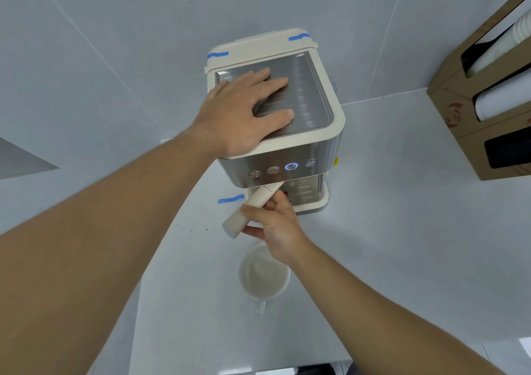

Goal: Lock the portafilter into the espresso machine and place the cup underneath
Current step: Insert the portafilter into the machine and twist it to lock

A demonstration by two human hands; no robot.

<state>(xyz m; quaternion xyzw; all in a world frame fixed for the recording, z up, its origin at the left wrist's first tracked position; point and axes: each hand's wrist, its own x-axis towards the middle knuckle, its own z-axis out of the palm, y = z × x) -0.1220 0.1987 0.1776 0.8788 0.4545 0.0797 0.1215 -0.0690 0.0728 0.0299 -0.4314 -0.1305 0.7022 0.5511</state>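
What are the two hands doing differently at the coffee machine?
The left hand lies flat and open on top of the espresso machine; the right hand is curled around the portafilter handle. The left is above the button panel, the right below it. Both are bare and touching the machine or its part.

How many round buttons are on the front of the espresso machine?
4, in a row across the front panel of the espresso machine: far-left button, second button, third button, lit blue, and far-right button. None seems hidden.
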